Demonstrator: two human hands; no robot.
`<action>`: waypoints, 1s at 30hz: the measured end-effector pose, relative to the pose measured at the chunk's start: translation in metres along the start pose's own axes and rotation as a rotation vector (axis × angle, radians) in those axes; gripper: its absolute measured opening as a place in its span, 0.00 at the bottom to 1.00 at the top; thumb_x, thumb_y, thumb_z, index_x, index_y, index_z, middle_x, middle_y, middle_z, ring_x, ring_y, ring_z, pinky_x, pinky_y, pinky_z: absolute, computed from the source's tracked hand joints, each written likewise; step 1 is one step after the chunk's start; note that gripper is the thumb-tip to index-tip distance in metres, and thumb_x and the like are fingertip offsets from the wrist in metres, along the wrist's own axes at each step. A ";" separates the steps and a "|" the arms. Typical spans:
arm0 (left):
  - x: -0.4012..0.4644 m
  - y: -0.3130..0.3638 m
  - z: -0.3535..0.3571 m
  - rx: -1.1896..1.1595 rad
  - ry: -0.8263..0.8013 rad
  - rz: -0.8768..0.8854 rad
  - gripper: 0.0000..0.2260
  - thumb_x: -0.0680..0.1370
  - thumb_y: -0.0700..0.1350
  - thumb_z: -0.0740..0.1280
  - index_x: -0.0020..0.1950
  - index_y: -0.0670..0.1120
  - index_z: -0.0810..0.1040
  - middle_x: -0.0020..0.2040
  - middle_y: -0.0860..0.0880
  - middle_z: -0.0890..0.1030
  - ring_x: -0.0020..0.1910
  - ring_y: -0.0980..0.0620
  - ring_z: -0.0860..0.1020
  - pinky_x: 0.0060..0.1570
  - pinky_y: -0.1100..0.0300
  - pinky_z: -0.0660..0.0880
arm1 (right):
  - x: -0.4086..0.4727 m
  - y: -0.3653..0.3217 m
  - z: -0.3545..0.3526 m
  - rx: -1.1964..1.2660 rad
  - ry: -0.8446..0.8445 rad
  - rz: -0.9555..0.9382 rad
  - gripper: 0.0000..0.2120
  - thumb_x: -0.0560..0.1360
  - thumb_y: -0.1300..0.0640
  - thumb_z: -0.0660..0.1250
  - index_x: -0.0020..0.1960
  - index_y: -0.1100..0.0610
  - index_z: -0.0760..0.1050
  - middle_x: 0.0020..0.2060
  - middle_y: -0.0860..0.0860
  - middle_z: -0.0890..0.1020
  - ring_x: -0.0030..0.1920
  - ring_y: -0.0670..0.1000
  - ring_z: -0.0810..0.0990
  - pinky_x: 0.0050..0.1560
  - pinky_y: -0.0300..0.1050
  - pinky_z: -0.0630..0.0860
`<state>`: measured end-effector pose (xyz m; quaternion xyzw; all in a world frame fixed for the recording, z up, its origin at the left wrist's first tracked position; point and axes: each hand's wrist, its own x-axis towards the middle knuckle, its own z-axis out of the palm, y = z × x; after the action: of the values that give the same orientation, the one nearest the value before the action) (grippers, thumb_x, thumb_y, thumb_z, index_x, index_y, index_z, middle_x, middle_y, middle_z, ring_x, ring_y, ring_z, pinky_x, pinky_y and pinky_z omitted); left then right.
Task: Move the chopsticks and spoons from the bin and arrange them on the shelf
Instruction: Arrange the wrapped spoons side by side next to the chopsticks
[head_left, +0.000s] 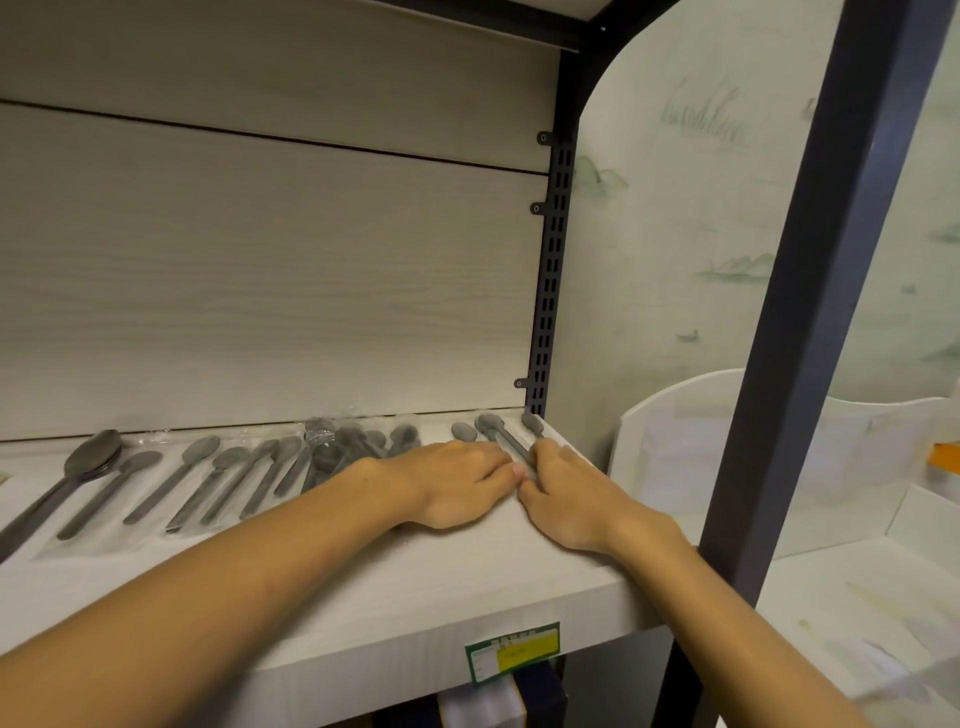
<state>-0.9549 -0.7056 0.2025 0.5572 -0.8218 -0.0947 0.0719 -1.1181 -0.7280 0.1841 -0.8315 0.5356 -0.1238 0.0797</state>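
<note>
Grey spoons in clear wrappers lie in a row on the pale wooden shelf (363, 597). A large spoon (78, 467) is at the far left, then several smaller ones (208, 478), then a loose pile (353, 441). At the right end, three spoons (498, 431) lie side by side near the back corner. My left hand (447, 483) rests flat over their handles. My right hand (566, 499) sits beside it, fingers curled around a spoon handle. The handles are mostly hidden under my hands. No bin or chopsticks are in view.
A black slotted upright (550, 270) stands at the shelf's back right corner. A thick black post (810, 291) rises in front on the right. A white display stand (675, 441) sits beyond it. A green and yellow price label (514, 649) is on the shelf edge.
</note>
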 end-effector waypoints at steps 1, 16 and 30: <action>-0.001 -0.001 0.001 0.021 0.020 0.026 0.20 0.82 0.58 0.46 0.61 0.52 0.73 0.61 0.52 0.75 0.59 0.49 0.74 0.61 0.51 0.68 | -0.001 0.000 0.000 -0.018 0.017 -0.027 0.18 0.81 0.49 0.52 0.66 0.57 0.64 0.68 0.55 0.68 0.67 0.56 0.67 0.67 0.50 0.64; -0.014 -0.006 0.010 0.163 0.046 0.086 0.25 0.80 0.63 0.45 0.64 0.50 0.72 0.58 0.52 0.74 0.57 0.50 0.74 0.60 0.51 0.71 | -0.001 0.005 0.003 -0.060 -0.113 0.047 0.36 0.81 0.39 0.46 0.77 0.65 0.51 0.78 0.60 0.47 0.78 0.56 0.42 0.77 0.52 0.47; -0.011 -0.002 0.007 0.078 0.010 0.056 0.27 0.80 0.64 0.45 0.76 0.53 0.60 0.73 0.51 0.66 0.71 0.51 0.66 0.69 0.51 0.64 | -0.008 0.006 -0.003 -0.090 0.070 0.024 0.24 0.82 0.44 0.47 0.67 0.58 0.68 0.65 0.57 0.73 0.65 0.58 0.71 0.67 0.53 0.64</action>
<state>-0.9506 -0.6952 0.1948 0.5369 -0.8398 -0.0578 0.0570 -1.1274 -0.7233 0.1846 -0.8230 0.5530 -0.1276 0.0250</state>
